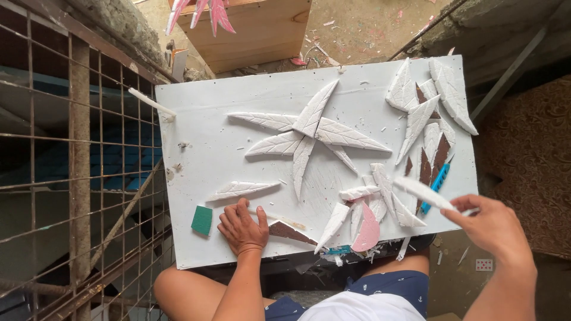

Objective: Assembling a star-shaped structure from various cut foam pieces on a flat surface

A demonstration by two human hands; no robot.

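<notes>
White board (208, 119) across the lap, left hand (242, 227) flat on it beside a green square (202, 220), right hand (491, 226) pinching a white foam leaf (423, 193), star of carved leaves (309, 134) at centre

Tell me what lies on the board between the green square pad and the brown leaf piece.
In the head view, the left hand rests flat on the white board between the green square pad and the brown leaf piece.

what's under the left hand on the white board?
The left hand rests flat on the white board. A brown leaf-shaped piece and a thin stick emerge beside it; whatever lies beneath the palm is covered.
</notes>
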